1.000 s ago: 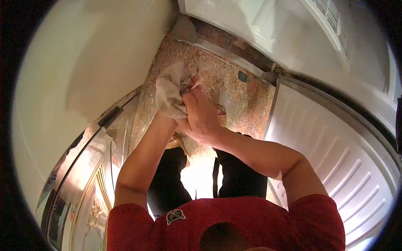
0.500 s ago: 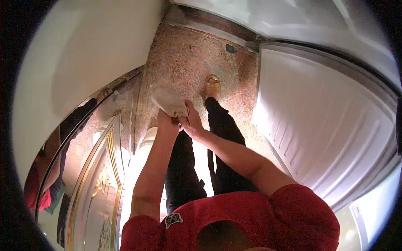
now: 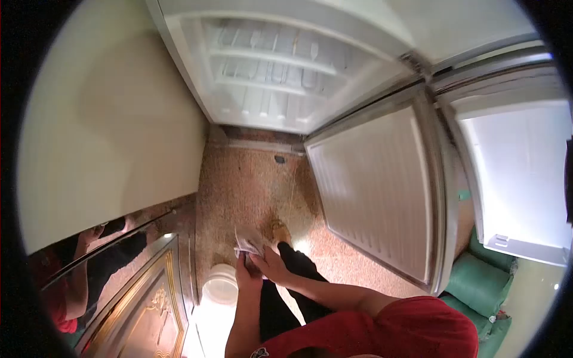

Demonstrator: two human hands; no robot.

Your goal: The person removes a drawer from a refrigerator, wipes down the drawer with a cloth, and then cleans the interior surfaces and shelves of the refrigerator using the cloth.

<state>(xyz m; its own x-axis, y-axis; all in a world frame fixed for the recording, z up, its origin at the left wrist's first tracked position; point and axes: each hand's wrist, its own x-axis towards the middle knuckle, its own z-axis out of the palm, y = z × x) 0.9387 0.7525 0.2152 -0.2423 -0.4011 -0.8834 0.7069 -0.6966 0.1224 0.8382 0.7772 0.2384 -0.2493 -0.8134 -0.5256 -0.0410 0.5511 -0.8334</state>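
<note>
A pale, crumpled cloth [image 3: 249,238] is held between my two hands, low in the middle of the view. My left hand [image 3: 247,269] is wrapped round its lower left part. From the right, my right hand [image 3: 270,265] presses against the cloth, its fingers closed on it. Both hands touch each other in front of my dark trousers. Just left of them, a white bucket [image 3: 221,285] stands on the speckled floor [image 3: 239,185].
An open fridge compartment with wire-like shelves [image 3: 268,71] is ahead. Its ribbed lower door [image 3: 373,191] stands open at the right, with another open door [image 3: 519,173] beyond. Green sacks [image 3: 479,283] lie at the lower right. A gold-trimmed panel [image 3: 149,310] is at the left.
The view has lifted and turned, bringing the fridge interior, green sacks and full bucket into sight. My hands and the cloth now appear lower in view, the cloth more bunched up.
</note>
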